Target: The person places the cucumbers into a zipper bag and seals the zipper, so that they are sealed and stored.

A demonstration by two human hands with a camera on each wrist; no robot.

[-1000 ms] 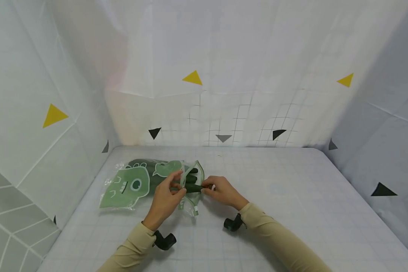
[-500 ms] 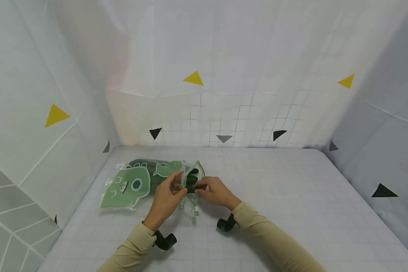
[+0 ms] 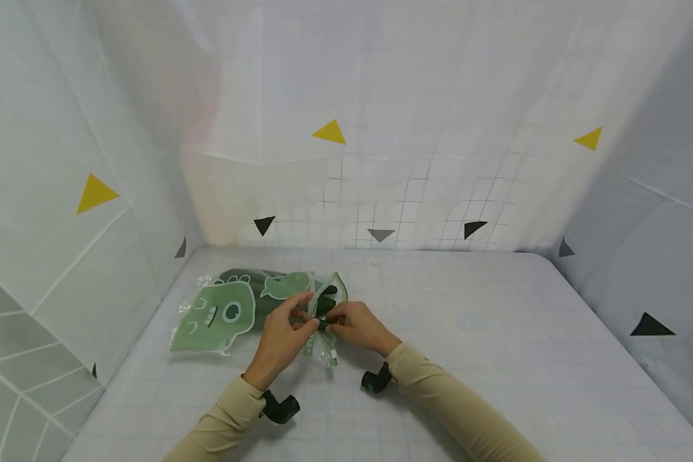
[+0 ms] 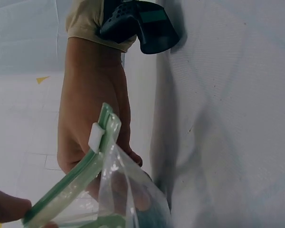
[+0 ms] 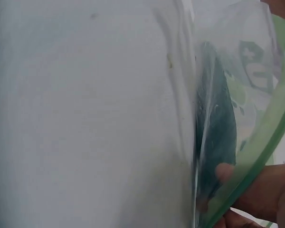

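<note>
A clear zip bag point(image 3: 216, 321) with a green cartoon print lies at the left of the table, its mouth facing right. Dark green cucumbers point(image 3: 326, 304) fill it, several ends showing at the opening. My left hand point(image 3: 278, 337) pinches the bag's green zip edge point(image 4: 66, 187), thumb against fingers, holding the mouth apart. My right hand point(image 3: 359, 326) reaches into the mouth and grips the end of the nearest cucumber, mostly hidden by the fingers. In the right wrist view, its thumb rests on a cucumber point(image 5: 217, 128) behind the plastic. A white slider point(image 4: 96, 137) sits near the zip's end.
The white table point(image 3: 485, 359) has a faint grid and runs back to white cloth walls point(image 3: 439, 96) with yellow and black triangles. Black wrist cameras point(image 3: 280, 408) hang below both wrists, close over the tabletop.
My right hand has moved left into the bag's mouth, pushing the nearest cucumber in, so less of it shows. The left hand and the bag stay in place.
</note>
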